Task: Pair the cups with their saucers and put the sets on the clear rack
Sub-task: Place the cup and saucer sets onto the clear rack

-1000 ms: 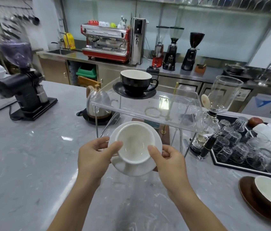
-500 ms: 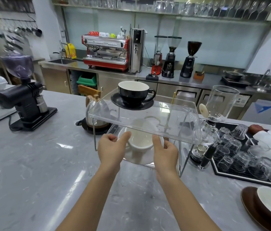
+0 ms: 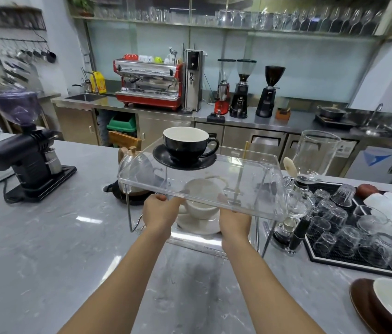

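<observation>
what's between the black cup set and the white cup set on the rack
In the head view, only the clear top shelf of the rack: the black cup stands on it, the white cup sits beneath.

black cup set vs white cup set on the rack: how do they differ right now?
The black cup set stands on the clear rack's top shelf; the white cup set is under that shelf, at the lower level. The black set stands free; the white set is held by the left hand and right hand. Both are cups upright on matching saucers.

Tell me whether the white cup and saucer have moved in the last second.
Yes. The white cup and saucer went forward, from in front of the clear rack to under its top shelf.
</observation>
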Demonstrator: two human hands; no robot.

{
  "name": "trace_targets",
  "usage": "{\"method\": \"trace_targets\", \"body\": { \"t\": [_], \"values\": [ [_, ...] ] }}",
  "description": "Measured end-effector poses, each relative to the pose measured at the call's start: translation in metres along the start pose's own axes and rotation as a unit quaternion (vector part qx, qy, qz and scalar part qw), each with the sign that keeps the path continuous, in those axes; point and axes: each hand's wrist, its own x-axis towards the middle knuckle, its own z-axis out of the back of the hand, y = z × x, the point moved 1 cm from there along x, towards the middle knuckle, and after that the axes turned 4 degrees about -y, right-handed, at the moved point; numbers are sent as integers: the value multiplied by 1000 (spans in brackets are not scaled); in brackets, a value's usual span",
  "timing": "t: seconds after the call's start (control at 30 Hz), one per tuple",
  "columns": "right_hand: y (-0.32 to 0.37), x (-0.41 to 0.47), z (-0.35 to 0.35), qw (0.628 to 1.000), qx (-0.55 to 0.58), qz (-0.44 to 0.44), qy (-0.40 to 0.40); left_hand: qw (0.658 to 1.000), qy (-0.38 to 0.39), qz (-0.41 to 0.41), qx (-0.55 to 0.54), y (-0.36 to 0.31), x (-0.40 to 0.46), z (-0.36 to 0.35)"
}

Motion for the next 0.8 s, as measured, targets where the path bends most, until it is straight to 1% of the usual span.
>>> {"method": "trace_targets", "body": {
  "t": [0.2,0.37,0.47,0.63,0.8],
  "values": [
    [0,6,0,999,-38,0,-18,1000,2,-2,10,2,3,-5],
    [2,6,1,998,-60,-28,13,1000,-8,-13,27,4,6,-6],
    [3,6,2,997,-61,-37,28,999,-1,-8,35,6,8,-6],
    [2,7,1,998,-64,-20,14,999,32,0,33,9,14,-6],
    [1,5,0,998,-63,-4,1,998,43,36,33,13,22,-4]
  ]
}}
